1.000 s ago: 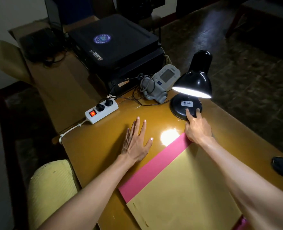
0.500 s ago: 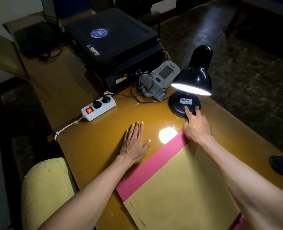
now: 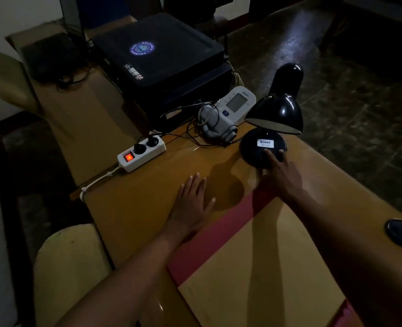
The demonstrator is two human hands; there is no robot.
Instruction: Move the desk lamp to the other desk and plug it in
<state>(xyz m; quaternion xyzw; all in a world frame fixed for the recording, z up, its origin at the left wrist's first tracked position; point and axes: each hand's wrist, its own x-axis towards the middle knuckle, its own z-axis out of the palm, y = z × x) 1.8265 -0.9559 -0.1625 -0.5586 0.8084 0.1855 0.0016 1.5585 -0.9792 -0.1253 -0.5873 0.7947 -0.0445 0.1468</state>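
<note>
Head view: a glossy amber worktop (image 3: 148,204) is occupying the centre of a dim room, with dark patterned floor (image 3: 348,95) lying to the right and a pale wall (image 3: 18,10) showing at upper left. One black desk lamp (image 3: 275,114) is standing near the worktop's far right edge, its shade unlit and tilting over its one round base (image 3: 254,149), which bears a white label. The right hand (image 3: 283,175) is reaching to the base, fingers extended with the fingertips resting on its near rim, gripping nothing. The left hand (image 3: 193,204) is lying flat on the bare worktop, fingers spread, well apart from the lamp. One white power strip (image 3: 141,153) is sitting at the far left edge with its red switch glowing and two black plugs seated in it. One white blood-pressure monitor (image 3: 228,112) is lying between strip and lamp, just beside the base. One black printer (image 3: 162,57) is standing behind them. One pink sheet (image 3: 209,234) and one tan envelope (image 3: 261,274) are lying in the foreground under the forearms. One black round grommet (image 3: 401,232) is sitting at the right. One yellow chair back (image 3: 70,267) is showing at lower left.
</note>
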